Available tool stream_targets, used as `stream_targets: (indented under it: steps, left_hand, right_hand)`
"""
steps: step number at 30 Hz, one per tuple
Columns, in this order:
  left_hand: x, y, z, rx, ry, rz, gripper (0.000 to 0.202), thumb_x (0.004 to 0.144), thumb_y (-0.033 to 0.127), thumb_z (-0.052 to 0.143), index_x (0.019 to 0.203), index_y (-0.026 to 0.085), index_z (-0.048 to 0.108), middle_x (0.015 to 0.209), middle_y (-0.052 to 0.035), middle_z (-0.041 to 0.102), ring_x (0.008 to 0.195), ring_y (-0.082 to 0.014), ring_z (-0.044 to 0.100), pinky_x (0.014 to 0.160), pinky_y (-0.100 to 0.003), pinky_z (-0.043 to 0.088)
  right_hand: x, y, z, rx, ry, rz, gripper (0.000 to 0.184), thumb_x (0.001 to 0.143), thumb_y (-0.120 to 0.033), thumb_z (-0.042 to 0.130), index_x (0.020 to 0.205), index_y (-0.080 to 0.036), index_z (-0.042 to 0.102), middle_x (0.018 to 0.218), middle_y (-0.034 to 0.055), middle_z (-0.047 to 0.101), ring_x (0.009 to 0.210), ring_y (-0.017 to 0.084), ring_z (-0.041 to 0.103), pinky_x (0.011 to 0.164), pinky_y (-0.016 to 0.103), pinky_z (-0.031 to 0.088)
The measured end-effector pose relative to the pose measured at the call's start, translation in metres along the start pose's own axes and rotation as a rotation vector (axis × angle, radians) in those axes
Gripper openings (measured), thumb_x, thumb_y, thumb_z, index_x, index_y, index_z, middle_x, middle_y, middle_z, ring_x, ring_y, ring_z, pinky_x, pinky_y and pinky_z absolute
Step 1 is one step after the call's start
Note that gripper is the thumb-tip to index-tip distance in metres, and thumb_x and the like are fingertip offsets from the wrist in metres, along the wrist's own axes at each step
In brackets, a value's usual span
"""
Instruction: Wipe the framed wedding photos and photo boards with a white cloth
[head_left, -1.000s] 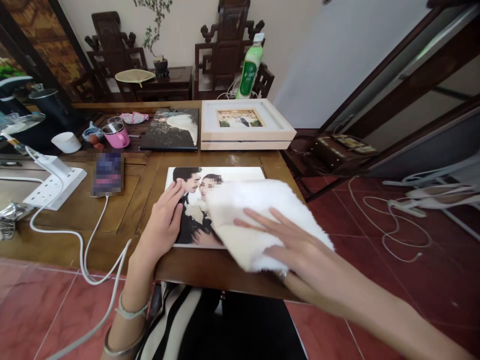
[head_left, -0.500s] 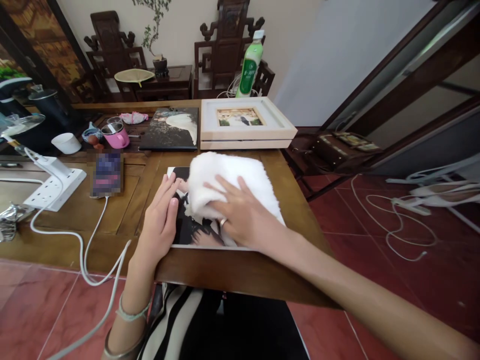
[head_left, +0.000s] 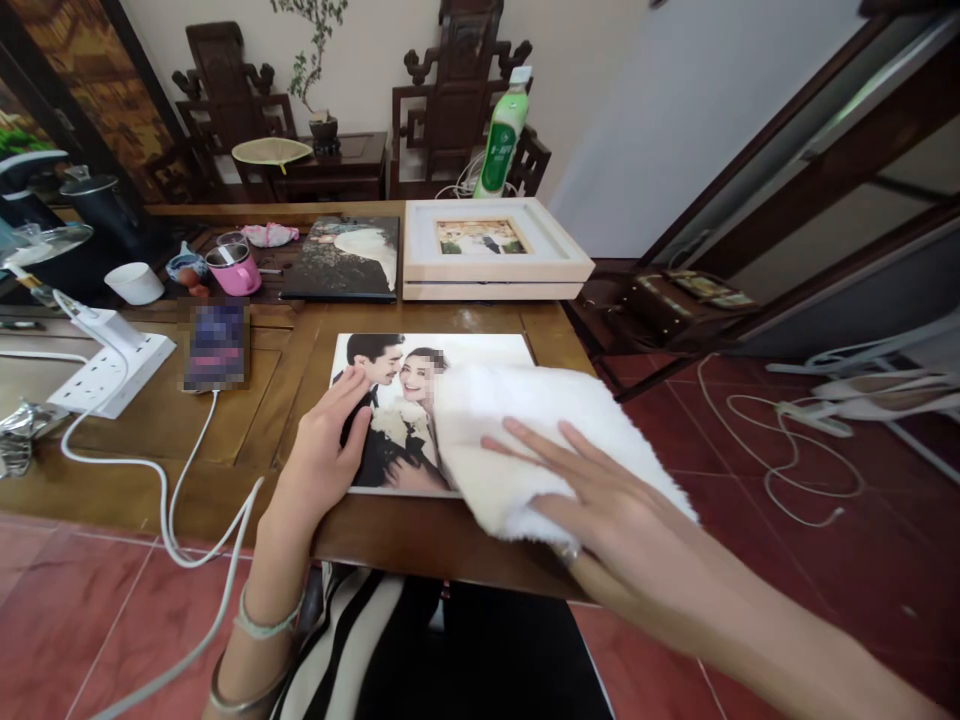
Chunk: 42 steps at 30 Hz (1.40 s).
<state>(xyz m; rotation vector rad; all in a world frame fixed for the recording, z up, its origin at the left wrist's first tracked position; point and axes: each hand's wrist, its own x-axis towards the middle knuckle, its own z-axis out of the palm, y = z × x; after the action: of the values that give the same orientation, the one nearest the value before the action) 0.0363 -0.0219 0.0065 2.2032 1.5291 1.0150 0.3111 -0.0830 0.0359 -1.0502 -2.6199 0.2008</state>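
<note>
A photo panel (head_left: 401,440) with a picture of two people and a white bouquet lies flat on the wooden table (head_left: 420,540) in front of me. My left hand (head_left: 322,430) rests on the panel's left edge, its fingers stretched out. Over the panel's right part lies a fluffy white cloth (head_left: 525,420). My right hand (head_left: 592,490) holds this cloth, fingers spread across its top and the thumb near its lower fold. The cloth hides the panel's right side and hangs past the table's right edge.
Behind the panel are a pale wooden picture frame (head_left: 495,280), a dark photo panel (head_left: 341,260) and a green bottle (head_left: 502,135). To the left are a pink mug (head_left: 234,270), a white cup (head_left: 135,284), a phone (head_left: 216,345) on a cable and a white power strip (head_left: 112,375).
My right hand has moved the white cloth right and toward me across the panel, uncovering the pictured faces. My left hand stays at the left edge.
</note>
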Motion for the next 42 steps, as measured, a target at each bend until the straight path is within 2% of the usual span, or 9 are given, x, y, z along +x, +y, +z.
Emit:
stream_targets:
  steps: [4,8,15,19,23,30,36,40,42]
  left_hand:
    - [0.000,-0.002,0.002,0.005,-0.020,-0.027,0.040,0.096,0.027,0.046,0.130,0.011,0.060,0.141,-0.0139,0.055,0.136,-0.0244,0.046,0.116,-0.046,0.036]
    - [0.000,-0.001,0.003,0.005,-0.020,-0.015,0.040,0.095,0.026,0.046,0.131,0.014,0.059,0.141,-0.0127,0.055,0.136,-0.0249,0.046,0.116,-0.048,0.035]
    - [0.003,0.004,0.002,-0.007,-0.021,-0.011,0.035,0.095,0.023,0.046,0.125,0.017,0.063,0.136,-0.0105,0.060,0.131,-0.0267,0.052,0.112,-0.046,0.041]
    - [0.005,0.007,-0.001,-0.021,-0.039,-0.013,0.029,0.095,0.021,0.045,0.113,0.018,0.067,0.120,-0.0094,0.068,0.114,-0.0257,0.062,0.102,-0.041,0.049]
    - [0.004,0.004,-0.001,-0.037,-0.032,-0.012,0.029,0.095,0.021,0.044,0.111,0.018,0.068,0.115,-0.0099,0.070,0.112,-0.0254,0.063,0.100,-0.040,0.050]
    - [-0.001,-0.004,0.000,-0.027,-0.014,-0.007,0.040,0.095,0.025,0.046,0.130,0.012,0.059,0.142,-0.0142,0.054,0.137,-0.0254,0.046,0.116,-0.046,0.035]
    - [-0.002,-0.004,-0.001,-0.015,-0.011,-0.004,0.039,0.095,0.024,0.046,0.130,0.014,0.059,0.141,-0.0134,0.055,0.136,-0.0244,0.046,0.115,-0.048,0.036]
    - [-0.001,-0.003,0.000,-0.013,-0.005,-0.009,0.040,0.095,0.024,0.045,0.130,0.012,0.059,0.141,-0.0140,0.054,0.136,-0.0242,0.046,0.115,-0.046,0.037]
    - [-0.001,-0.003,0.001,-0.008,-0.003,-0.006,0.040,0.095,0.024,0.045,0.130,0.009,0.059,0.141,-0.0156,0.055,0.136,-0.0245,0.046,0.115,-0.045,0.037]
  right_hand:
    - [0.009,0.033,0.003,-0.063,0.043,0.078,0.040,0.065,0.000,0.041,0.090,-0.021,0.065,0.146,0.0103,0.050,0.143,0.029,0.030,0.113,0.060,0.030]
    - [0.044,0.045,0.005,-0.014,-0.028,0.159,0.042,0.073,-0.004,0.041,0.106,-0.018,0.063,0.138,0.0169,0.057,0.144,0.034,0.026,0.108,0.068,0.029]
    - [0.132,0.023,0.011,0.242,-0.088,0.135,0.048,0.084,-0.009,0.037,0.127,-0.021,0.056,0.139,0.0076,0.057,0.144,0.033,0.028,0.112,0.069,0.015]
    - [0.179,0.006,0.015,0.268,-0.104,0.030,0.043,0.086,-0.012,0.039,0.121,-0.021,0.061,0.129,0.0072,0.064,0.127,0.031,0.049,0.109,0.057,0.029]
    - [0.197,-0.003,0.011,0.235,-0.119,0.048,0.043,0.084,-0.010,0.041,0.118,-0.022,0.063,0.124,0.0079,0.067,0.109,0.030,0.060,0.101,0.049,0.037]
    - [0.161,0.031,-0.003,0.125,-0.087,0.119,0.047,0.078,-0.005,0.040,0.115,-0.022,0.063,0.115,0.0037,0.071,0.101,0.026,0.064,0.095,0.041,0.042]
    - [0.105,0.083,-0.005,0.005,-0.011,0.249,0.038,0.082,-0.010,0.036,0.109,-0.013,0.063,0.114,0.0177,0.069,0.110,0.038,0.061,0.092,0.056,0.044]
    - [0.055,0.070,0.000,-0.064,0.014,0.221,0.034,0.081,-0.010,0.038,0.105,-0.011,0.063,0.138,0.0257,0.054,0.137,0.040,0.039,0.104,0.068,0.033]
    - [0.028,0.048,0.003,-0.073,0.002,0.152,0.033,0.077,-0.007,0.040,0.097,-0.017,0.063,0.146,0.0189,0.048,0.143,0.035,0.029,0.108,0.069,0.030]
